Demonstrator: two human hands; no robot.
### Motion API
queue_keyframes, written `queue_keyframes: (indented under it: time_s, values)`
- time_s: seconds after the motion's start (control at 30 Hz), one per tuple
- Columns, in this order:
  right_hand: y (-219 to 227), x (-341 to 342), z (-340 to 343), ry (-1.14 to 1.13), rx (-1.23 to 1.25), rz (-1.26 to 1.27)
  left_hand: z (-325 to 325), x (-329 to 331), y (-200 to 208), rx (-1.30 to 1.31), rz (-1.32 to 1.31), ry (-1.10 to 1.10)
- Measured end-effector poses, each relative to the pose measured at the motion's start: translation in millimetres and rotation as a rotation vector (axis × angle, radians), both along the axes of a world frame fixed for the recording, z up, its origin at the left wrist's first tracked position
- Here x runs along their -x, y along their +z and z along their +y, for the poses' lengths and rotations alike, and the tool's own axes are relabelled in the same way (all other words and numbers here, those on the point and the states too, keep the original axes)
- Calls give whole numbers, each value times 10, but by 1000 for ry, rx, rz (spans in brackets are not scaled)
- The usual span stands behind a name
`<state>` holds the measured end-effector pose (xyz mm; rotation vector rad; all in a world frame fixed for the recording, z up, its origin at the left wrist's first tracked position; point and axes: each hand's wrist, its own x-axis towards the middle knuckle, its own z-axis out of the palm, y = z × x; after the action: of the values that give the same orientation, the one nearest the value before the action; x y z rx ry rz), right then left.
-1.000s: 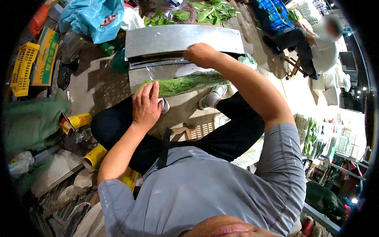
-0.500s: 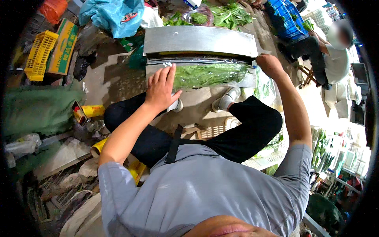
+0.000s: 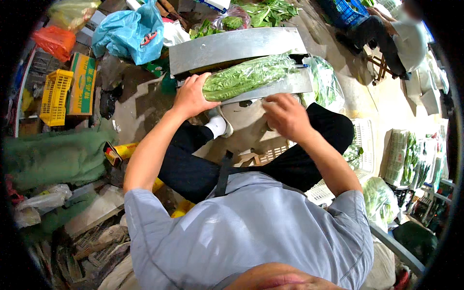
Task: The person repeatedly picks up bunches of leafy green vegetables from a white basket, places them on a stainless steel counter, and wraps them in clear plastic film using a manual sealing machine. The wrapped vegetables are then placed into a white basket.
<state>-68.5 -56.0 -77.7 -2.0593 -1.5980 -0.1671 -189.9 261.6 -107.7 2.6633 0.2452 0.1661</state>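
A long bundle of leafy greens (image 3: pixel 246 77) in clear plastic film lies slantwise over the front plate of a metal wrapping machine (image 3: pixel 241 46), its right end reaching farther back. My left hand (image 3: pixel 192 94) is closed round the left end of the bundle. Nearer to me, my right hand (image 3: pixel 286 117) hovers just off the machine's front edge, above my knee. It appears to hold nothing; its fingers are loosely bent, a little apart and slightly blurred. A clear bag of greens (image 3: pixel 323 84) sits against the machine's right end.
Behind the machine are loose greens (image 3: pixel 273 13) and a blue plastic bag (image 3: pixel 129 33). To the left stand a yellow crate (image 3: pixel 56 96) and a cardboard box (image 3: pixel 82 84). A seated person (image 3: pixel 406 43) works at far right near a blue crate (image 3: pixel 344 13). White crates (image 3: pixel 398 157) hold greens.
My right hand has left the machine's right end and come left and nearer to me. The wrapped greens, flat along the front plate before, are now lifted and tilted, with my left hand gripping them.
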Motion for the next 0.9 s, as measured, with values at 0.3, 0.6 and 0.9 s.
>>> queue_keyframes:
  time_s: [0.3, 0.6, 0.9]
  values:
    - [208, 444, 833, 279, -67, -387, -286, 410, 495, 1382, 451, 137]
    - [19, -126, 758, 180, -10, -373, -280, 274, 285, 975, 371, 38]
    - [-147, -980, 274, 106, 251, -272, -340, 265, 412, 136, 265, -96]
